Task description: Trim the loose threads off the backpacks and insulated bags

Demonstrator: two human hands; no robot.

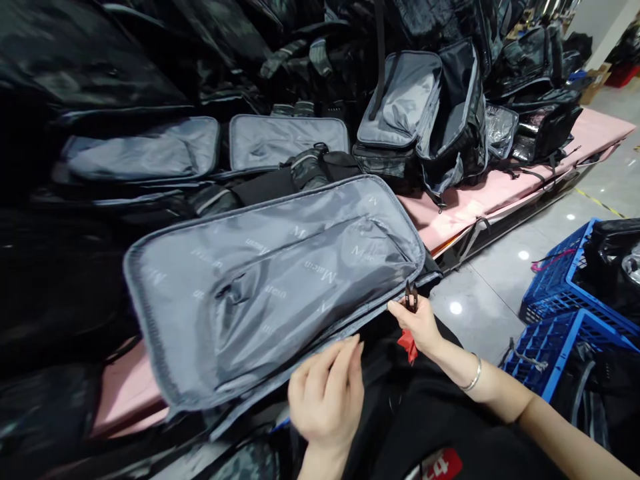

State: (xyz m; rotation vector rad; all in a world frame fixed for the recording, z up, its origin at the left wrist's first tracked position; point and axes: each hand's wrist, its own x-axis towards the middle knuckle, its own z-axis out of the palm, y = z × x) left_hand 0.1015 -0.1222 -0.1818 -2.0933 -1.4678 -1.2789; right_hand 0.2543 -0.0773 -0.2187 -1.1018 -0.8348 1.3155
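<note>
A backpack panel with grey printed lining (pixel 280 267) lies opened flat in front of me, its piped edge running along the near side. My left hand (pixel 327 393) is at this near edge, its fingers curled and pressed together; what they pinch, if anything, is hidden. At the panel's right corner, my right hand (pixel 420 325) is closed around dark thread snips (pixel 411 297), blades pointing up. A red piece of cloth (pixel 409 345) hangs below that palm. The right thumb and fingertip meet close to the lining's edge.
Several dark camouflage backpacks (pixel 453 120) with grey linings crowd the pink-covered table (pixel 500 200). Blue plastic crates (pixel 565 280) holding dark bags stand on the tiled floor at right. More dark bags (pixel 55 287) are piled at left.
</note>
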